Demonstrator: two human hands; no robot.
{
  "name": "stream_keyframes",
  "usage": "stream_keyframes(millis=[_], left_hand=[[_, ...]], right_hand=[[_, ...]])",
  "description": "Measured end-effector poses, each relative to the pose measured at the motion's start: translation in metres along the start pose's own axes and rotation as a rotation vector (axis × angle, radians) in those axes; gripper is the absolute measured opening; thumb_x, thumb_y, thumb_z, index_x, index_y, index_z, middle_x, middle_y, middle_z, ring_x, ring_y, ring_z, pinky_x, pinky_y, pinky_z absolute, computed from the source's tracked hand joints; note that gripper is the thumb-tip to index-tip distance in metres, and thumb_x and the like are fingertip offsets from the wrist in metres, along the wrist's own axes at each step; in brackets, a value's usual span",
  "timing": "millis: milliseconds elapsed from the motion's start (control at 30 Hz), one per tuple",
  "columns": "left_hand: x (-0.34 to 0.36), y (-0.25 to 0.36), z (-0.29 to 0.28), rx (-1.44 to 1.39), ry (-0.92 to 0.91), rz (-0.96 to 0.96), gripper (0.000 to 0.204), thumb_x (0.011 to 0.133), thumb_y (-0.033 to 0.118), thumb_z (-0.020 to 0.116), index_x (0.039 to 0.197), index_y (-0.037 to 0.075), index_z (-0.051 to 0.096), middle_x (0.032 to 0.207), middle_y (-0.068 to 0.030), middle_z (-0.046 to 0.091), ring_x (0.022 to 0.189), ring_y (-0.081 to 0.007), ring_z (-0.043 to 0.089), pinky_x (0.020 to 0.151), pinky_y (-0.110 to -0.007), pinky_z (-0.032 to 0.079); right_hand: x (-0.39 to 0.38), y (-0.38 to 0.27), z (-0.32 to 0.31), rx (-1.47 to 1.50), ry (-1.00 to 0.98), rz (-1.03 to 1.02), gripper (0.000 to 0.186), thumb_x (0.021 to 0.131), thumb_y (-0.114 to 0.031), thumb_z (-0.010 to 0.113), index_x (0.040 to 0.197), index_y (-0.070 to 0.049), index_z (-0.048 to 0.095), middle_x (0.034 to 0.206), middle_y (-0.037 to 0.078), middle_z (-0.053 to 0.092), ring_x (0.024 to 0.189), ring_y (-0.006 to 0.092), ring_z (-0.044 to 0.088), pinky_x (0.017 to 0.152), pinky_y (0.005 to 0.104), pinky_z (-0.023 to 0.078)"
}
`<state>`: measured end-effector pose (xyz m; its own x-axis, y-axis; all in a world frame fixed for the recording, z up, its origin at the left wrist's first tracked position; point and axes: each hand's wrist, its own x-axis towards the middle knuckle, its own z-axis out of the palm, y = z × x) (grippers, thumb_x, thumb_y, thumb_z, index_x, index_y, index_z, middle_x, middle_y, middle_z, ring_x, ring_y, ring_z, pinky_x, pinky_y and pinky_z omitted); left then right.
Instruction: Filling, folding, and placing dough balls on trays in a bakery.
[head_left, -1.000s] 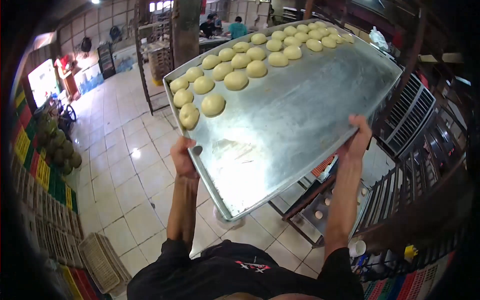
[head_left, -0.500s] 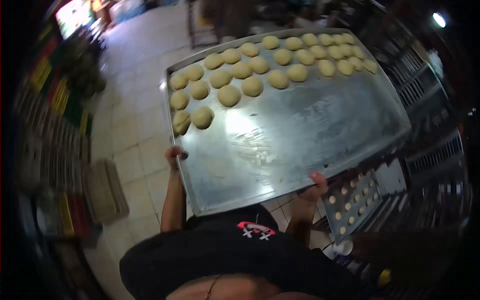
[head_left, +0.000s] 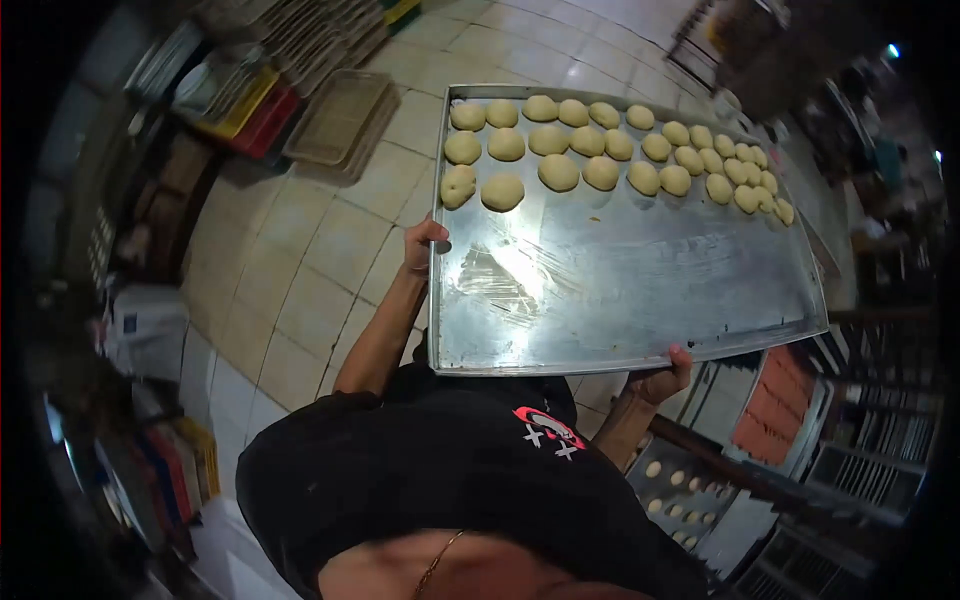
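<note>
Metal tray (head_left: 640, 285) of dough balls (head_left: 558, 173), held level with both hands.
My black shirt (head_left: 400, 480) adjoins the tray's near edge; the fingers of my right hand (head_left: 662, 381) grip that edge, thumb over the rim, and the fingers of my left hand (head_left: 421, 248) are clamped on the tray's left edge. The tray sits before my torso, above the tiled floor (head_left: 315, 255). Its near part is bare; dough balls occupy rows along its far side. Left of the tray, a rectangular basket (head_left: 340, 118) rests on the floor.
</note>
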<state>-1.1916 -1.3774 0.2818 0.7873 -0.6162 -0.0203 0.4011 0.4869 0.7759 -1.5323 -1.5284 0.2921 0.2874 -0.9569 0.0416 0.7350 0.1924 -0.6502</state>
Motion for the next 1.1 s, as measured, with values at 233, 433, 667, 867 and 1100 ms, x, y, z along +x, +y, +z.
stream_keyframes(millis=[233,433,667,867,1100], left_hand=[[-0.102,0.022,-0.039,0.201,0.196,0.169,0.013,0.077,0.011,0.053,0.065,0.009,0.048,0.063,0.0013,0.046,0.053,-0.0102,0.043,0.051,-0.024,0.036],[-0.118,0.047,-0.086,0.041,0.321,0.250,0.020,0.082,0.008,0.054,0.063,0.009,0.047,0.060,0.0012,0.047,0.051,-0.0102,0.046,0.048,-0.024,0.040],[-0.104,0.110,-0.180,-0.012,0.565,0.346,0.018,0.082,0.006,0.055,0.065,0.008,0.050,0.063,-0.0008,0.052,0.054,-0.0121,0.051,0.050,-0.027,0.046],[-0.099,0.190,-0.254,0.090,0.819,0.371,0.014,0.080,0.012,0.050,0.067,0.008,0.052,0.064,-0.0038,0.053,0.056,-0.0159,0.055,0.050,-0.028,0.049],[-0.047,0.257,-0.338,-0.270,0.664,0.266,0.026,0.071,0.022,0.050,0.083,0.001,0.060,0.073,-0.0072,0.060,0.064,-0.0204,0.058,0.063,-0.032,0.051]], right_hand=[[-0.019,-0.023,0.029,0.041,-0.140,0.281,0.046,0.071,-0.013,0.053,0.116,0.000,0.051,0.104,0.011,0.059,0.100,0.0286,0.058,0.092,0.0422,0.046],[0.036,0.052,0.065,-0.022,-0.222,0.403,0.005,0.075,-0.009,0.051,0.078,-0.005,0.054,0.071,0.002,0.054,0.069,0.0173,0.055,0.069,0.0322,0.048],[0.037,0.166,0.200,-0.224,-0.293,0.551,0.010,0.078,-0.012,0.054,0.069,-0.009,0.050,0.065,0.001,0.047,0.057,0.0136,0.049,0.059,0.0267,0.043],[0.020,0.265,0.320,-0.379,-0.398,0.694,0.011,0.077,-0.013,0.056,0.071,-0.008,0.049,0.064,0.000,0.044,0.053,0.0109,0.044,0.049,0.0239,0.036],[0.049,0.436,0.421,-0.209,-0.549,0.982,0.009,0.073,-0.008,0.058,0.072,-0.010,0.049,0.064,0.000,0.046,0.059,0.0132,0.048,0.055,0.0270,0.040]])
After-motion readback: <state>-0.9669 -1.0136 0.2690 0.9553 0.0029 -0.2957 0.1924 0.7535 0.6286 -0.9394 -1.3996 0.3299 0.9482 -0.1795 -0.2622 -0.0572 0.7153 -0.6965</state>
